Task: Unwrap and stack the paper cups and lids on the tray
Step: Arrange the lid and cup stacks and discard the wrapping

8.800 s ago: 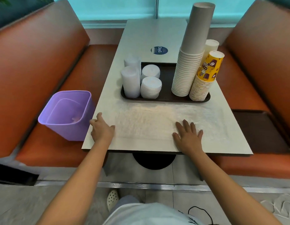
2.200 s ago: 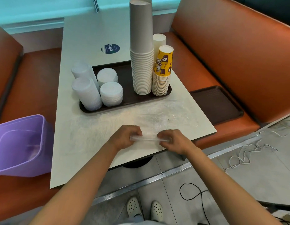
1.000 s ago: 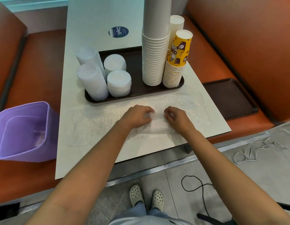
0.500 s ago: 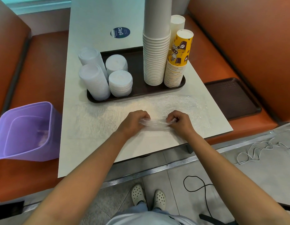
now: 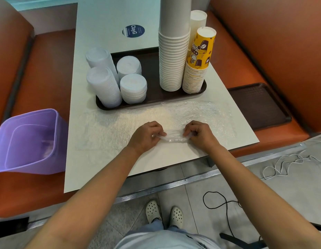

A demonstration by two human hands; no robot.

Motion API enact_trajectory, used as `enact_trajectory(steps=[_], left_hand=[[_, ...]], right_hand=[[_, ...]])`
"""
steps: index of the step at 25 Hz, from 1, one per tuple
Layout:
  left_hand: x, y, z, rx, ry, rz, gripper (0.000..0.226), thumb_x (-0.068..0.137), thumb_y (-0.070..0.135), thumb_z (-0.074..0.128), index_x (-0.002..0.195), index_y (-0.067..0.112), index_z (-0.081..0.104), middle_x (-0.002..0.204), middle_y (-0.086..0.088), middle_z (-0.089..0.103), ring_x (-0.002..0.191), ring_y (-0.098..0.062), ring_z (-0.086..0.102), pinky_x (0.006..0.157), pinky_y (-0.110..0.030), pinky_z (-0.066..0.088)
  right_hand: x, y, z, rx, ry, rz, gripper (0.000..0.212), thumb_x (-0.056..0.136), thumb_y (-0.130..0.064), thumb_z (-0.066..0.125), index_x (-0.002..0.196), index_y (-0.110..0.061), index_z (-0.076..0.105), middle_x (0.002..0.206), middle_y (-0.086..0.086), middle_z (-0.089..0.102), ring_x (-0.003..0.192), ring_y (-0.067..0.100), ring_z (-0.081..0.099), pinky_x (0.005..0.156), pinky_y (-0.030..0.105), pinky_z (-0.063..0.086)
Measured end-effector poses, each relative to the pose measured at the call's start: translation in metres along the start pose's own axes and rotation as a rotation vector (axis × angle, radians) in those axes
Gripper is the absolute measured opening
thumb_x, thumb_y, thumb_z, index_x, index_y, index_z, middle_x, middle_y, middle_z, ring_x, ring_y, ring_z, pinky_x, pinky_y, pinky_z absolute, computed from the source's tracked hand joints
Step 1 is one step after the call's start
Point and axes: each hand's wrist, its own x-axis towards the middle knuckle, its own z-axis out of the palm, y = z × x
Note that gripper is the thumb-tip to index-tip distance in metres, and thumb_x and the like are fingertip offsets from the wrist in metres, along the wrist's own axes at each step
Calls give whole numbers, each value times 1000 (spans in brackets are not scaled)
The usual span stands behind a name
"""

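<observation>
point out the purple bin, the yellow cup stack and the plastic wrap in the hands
purple bin (image 5: 53, 141): head view, right wall
yellow cup stack (image 5: 201, 49): head view, printed side of top cup
plastic wrap (image 5: 174, 138): head view, bunched strip between hands

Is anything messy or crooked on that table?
Mostly tidy. The nearer stack of clear lids leans sideways on the tray, and loose plastic wrap lies spread over the table while both hands bunch it up.

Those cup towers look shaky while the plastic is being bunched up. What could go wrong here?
Both hands, left hand and right hand, pinch the clear plastic wrap, which reaches up to the tray. A hard tug might jolt it and topple the tall white cup stack.
</observation>
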Motion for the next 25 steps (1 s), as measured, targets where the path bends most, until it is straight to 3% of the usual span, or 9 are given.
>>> enact_trajectory(steps=[4, 6, 9, 12, 16, 19, 21, 23, 25], left_hand=[[3, 0, 5, 31, 1, -57, 12, 69, -7, 69, 75, 3, 72, 82, -4, 66, 74, -22, 61, 63, -40, 55], [1, 1, 4, 68, -13, -9, 10, 70, 3, 65, 74, 6, 74, 81, -4, 67, 72, -25, 60, 60, -35, 54], [-3, 2, 1, 67, -32, 37, 29, 72, 26, 53, 79, 8, 75, 85, -4, 66, 74, -22, 59, 62, -28, 50], [-5, 6, 2, 68, -63, 10, 34, 75, 37, 54, 84, 10, 73, 90, -2, 65, 80, -20, 59, 66, -27, 48], [9, 16, -9, -238, 3, -239, 14, 89, 23, 64, 89, 10, 69, 90, 4, 64, 85, -10, 59, 73, -21, 41], [27, 27, -23, -280, 156, -262, 9, 90, 20, 63, 92, 13, 69, 91, 4, 66, 82, 6, 57, 70, -11, 38], [35, 35, -34, -191, 271, -88, 10, 87, 16, 66, 91, 8, 70, 92, -2, 66, 82, 6, 57, 74, -7, 39], [35, 34, -36, 21, 357, 195, 12, 84, 14, 66, 85, 3, 70, 88, -8, 66, 84, -7, 58, 79, -17, 45], [24, 22, -29, 211, 342, 412, 12, 83, 10, 62, 78, 2, 68, 84, -13, 66, 83, -21, 61, 75, -30, 50]], right_hand=[[-4, -1, -15, -157, -112, -149, 31, 68, -18, 52, 83, -8, 77, 92, 4, 62, 86, 21, 57, 72, 5, 35], [-8, 1, -23, -224, -174, -164, 45, 66, -37, 50, 93, -11, 76, 100, 8, 62, 92, 15, 52, 76, 10, 35], [-15, 6, -24, -315, -190, -200, 48, 74, -49, 55, 98, -12, 76, 105, 11, 62, 93, 18, 52, 79, 22, 38], [-13, 5, -18, -233, -87, -153, 30, 83, -33, 66, 93, -7, 76, 103, 10, 63, 91, 24, 58, 80, 24, 40], [-5, -14, -20, 68, 53, 65, 13, 89, -14, 64, 93, -3, 71, 101, 10, 65, 80, 0, 54, 68, 4, 36], [5, -30, -29, 171, 73, 95, 17, 79, -15, 75, 92, -16, 64, 95, -2, 65, 82, 0, 55, 71, 12, 41], [11, -34, -34, 60, 138, -11, 25, 72, -4, 79, 84, -18, 61, 95, -3, 65, 89, 13, 58, 79, 23, 44], [15, -31, -33, -154, 254, -267, 25, 67, 12, 71, 75, -10, 60, 95, 9, 66, 93, 21, 56, 81, 29, 45], [13, -21, -28, -303, 245, -502, 15, 66, 11, 58, 69, -4, 57, 90, 17, 67, 93, 21, 51, 77, 27, 44]])
